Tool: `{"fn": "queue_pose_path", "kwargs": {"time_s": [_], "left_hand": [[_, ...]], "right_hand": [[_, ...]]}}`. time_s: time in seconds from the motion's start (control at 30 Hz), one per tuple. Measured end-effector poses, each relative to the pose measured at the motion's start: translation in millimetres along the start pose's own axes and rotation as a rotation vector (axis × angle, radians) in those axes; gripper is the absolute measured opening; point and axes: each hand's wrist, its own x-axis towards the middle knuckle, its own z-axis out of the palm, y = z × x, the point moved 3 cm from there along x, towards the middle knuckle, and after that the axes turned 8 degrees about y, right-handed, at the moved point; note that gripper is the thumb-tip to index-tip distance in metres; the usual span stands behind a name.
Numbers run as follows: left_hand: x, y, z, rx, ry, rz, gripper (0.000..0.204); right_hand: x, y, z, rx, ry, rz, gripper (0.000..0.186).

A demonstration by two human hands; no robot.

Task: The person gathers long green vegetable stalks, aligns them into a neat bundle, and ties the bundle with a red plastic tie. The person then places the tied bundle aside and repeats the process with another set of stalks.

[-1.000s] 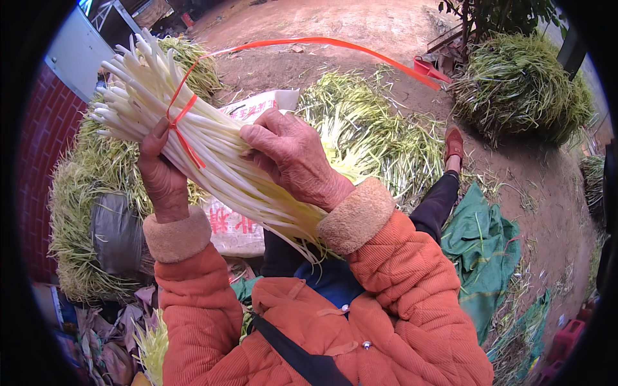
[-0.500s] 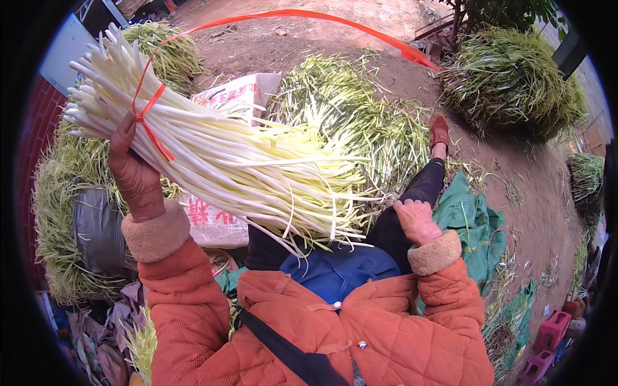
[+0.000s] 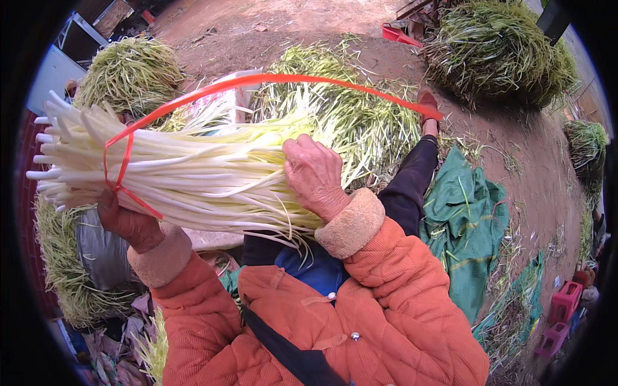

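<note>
A thick bundle of yellow chives (image 3: 206, 170), with white stalk ends at left and pale yellow leaves at right, lies sideways across my lap, held up. Around its white part goes a red plastic tie (image 3: 122, 170), whose long loose end arcs rightward over the bundle. My left hand (image 3: 132, 222) grips the bundle from below beside the tie; its fingers are partly hidden behind the stalks. My right hand (image 3: 314, 175) is closed on the leafy part, knuckles up.
A white printed sack (image 3: 222, 106) lies beyond the bundle, beside a spread heap of green leaves (image 3: 360, 116). Large leafy bales stand at far left (image 3: 132, 74) and far right (image 3: 502, 55). Green cloth (image 3: 463, 231) lies by my right leg; pink plastic pieces (image 3: 565, 302) sit at the right edge.
My right hand has come from my right knee up and left onto the leaves. The bundle has turned more level, with its white end lower, and my left hand has lowered with it.
</note>
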Motion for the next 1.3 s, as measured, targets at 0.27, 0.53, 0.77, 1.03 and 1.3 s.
{"fn": "queue_pose_path", "kwargs": {"time_s": [0.27, 0.53, 0.77, 1.03, 1.3], "left_hand": [[12.2, 39.2, -11.7, 0.023, -0.529, -0.322, 0.036], [45.4, 63.0, -62.5, -0.121, -0.630, -0.264, 0.029], [27.9, 96.3, -51.5, -0.031, -0.617, -0.060, 0.027], [36.5, 125.6, -98.9, -0.030, -0.441, -0.066, 0.030], [57.6, 128.7, -124.9, -0.070, -0.358, -0.115, 0.033]], "right_hand": [[-93.6, 185.8, -73.4, -0.379, -0.542, 0.469, 0.038], [25.3, -29.1, -27.2, 0.520, -0.098, -0.342, 0.044], [-82.7, 41.3, 30.6, 0.075, -0.545, -0.148, 0.064], [-88.6, 139.1, -23.0, -0.017, -0.597, 0.655, 0.029], [12.2, 83.9, -46.6, 0.762, 0.016, 0.303, 0.018]]}}
